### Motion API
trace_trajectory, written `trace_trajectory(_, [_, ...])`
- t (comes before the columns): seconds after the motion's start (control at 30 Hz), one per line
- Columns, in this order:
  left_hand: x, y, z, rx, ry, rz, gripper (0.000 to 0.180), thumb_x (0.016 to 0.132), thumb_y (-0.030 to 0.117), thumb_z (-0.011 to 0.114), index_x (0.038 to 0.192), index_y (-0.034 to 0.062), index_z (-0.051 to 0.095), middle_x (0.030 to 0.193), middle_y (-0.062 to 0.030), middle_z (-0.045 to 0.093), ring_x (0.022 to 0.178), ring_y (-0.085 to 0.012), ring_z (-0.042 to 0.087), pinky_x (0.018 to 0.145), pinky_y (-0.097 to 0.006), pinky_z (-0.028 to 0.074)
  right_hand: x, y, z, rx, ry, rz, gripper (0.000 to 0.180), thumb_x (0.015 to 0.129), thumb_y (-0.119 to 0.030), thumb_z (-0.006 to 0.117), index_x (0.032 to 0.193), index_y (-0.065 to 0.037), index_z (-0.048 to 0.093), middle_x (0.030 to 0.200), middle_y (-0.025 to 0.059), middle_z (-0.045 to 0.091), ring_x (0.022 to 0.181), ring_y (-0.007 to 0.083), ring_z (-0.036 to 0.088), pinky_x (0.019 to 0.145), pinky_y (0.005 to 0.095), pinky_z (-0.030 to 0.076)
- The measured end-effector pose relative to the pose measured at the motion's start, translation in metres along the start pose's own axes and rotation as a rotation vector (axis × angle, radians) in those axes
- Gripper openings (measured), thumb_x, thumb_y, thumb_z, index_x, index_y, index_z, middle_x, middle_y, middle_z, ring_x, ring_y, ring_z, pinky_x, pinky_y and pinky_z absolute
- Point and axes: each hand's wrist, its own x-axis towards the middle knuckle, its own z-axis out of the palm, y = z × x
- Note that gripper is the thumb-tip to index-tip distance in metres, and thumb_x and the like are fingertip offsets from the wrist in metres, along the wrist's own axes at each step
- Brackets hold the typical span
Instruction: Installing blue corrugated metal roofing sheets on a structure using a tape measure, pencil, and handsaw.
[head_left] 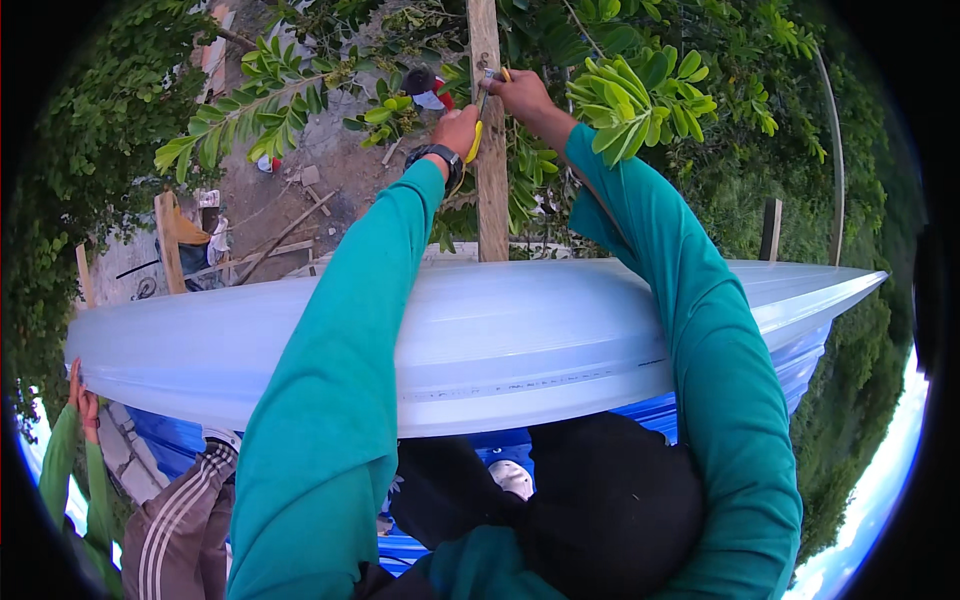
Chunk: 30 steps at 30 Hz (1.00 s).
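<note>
The person's left hand, a black wristwatch on that wrist, is closed around the yellow handle of a slim hand tool, pressed against the upright, weathered wooden post. The right hand pinches the tool's thin upper end, its grip shut where the tip meets the post near the top. What kind of tool it is cannot be told — only a yellow grip and a narrow dark shank show. It looks light and rigid, likely easy to steer with two hands, though the smooth handle could slip; the best hold is probably low on the yellow part, with the other hand steadying the tip. The post looks stiff and rough-grained.

Both teal-sleeved forearms reach over a long, pale-blue translucent corrugated roofing sheet, which lies across the view beneath the arms; such a sheet probably flexes and feels slick, poor to lean on. Darker blue sheeting shows below its edge. A second person's hand holds the sheet's far left end.

The setting is outdoors and high up — bare earth with scattered timber offcuts lies below, and leafy green branches crowd around the post.
</note>
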Motion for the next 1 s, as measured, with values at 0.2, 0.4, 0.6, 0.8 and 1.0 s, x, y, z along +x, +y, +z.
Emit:
trace_trajectory(0.2, [-0.023, 0.042, 0.016, 0.152, 0.024, -0.151, 0.036, 0.093, 0.035, 0.055, 0.11, 0.0045, 0.064, 0.093, -0.0164, 0.069, 0.075, -0.0343, 0.071, 0.064, -0.053, 0.059, 0.013, 0.026, 0.003, -0.237, 0.119, -0.012, 0.033, 0.086, -0.035, 0.083, 0.099, -0.005, 0.079, 0.086, 0.0092, 0.076, 0.075, 0.0188, 0.069, 0.072, 0.0367, 0.054])
trace_trajectory(0.4, [0.005, 0.004, -0.036, 0.782, 0.03, -0.04, 0.035, 0.1, 0.027, 0.05, 0.125, 0.013, 0.07, 0.128, -0.0172, 0.07, 0.116, -0.0393, 0.067, 0.101, -0.047, 0.051, 0.02, -0.021, 0.031, -0.231, 0.077, -0.09, 0.034, 0.086, -0.036, 0.083, 0.098, -0.005, 0.079, 0.083, 0.0095, 0.075, 0.071, 0.0178, 0.068, 0.069, 0.0366, 0.054])
trace_trajectory(0.6, [-0.031, 0.043, 0.007, 0.908, -0.08, 0.032, 0.039, 0.099, 0.02, 0.045, 0.122, 0.0063, 0.073, 0.135, -0.0178, 0.065, 0.127, -0.0343, 0.061, 0.106, -0.044, 0.048, 0.018, 0.015, 0.008, -0.171, 0.139, -0.097, 0.036, 0.081, -0.04, 0.084, 0.094, -0.007, 0.079, 0.084, 0.0122, 0.076, 0.077, 0.0266, 0.074, 0.073, 0.0398, 0.057])
trace_trajectory(0.8, [-0.034, 0.038, 0.003, 0.655, -0.035, -0.004, 0.043, 0.096, 0.021, 0.042, 0.119, 0.0021, 0.072, 0.134, -0.0205, 0.065, 0.126, -0.0389, 0.059, 0.108, -0.045, 0.047, 0.009, 0.01, 0.009, -0.143, 0.118, -0.096, 0.034, 0.084, -0.038, 0.083, 0.096, -0.006, 0.078, 0.084, 0.0085, 0.076, 0.075, 0.0185, 0.07, 0.07, 0.0363, 0.055])
trace_trajectory(1.0, [-0.02, 0.019, -0.001, 0.202, 0.115, -0.129, 0.033, 0.098, 0.022, 0.048, 0.115, 0.0049, 0.072, 0.131, -0.0184, 0.067, 0.107, -0.0388, 0.07, 0.099, -0.046, 0.055, 0.006, -0.006, 0.015, -0.17, 0.149, -0.079, 0.035, 0.091, -0.041, 0.075, 0.097, -0.007, 0.078, 0.085, 0.0108, 0.075, 0.077, 0.0225, 0.07, 0.073, 0.0389, 0.054])
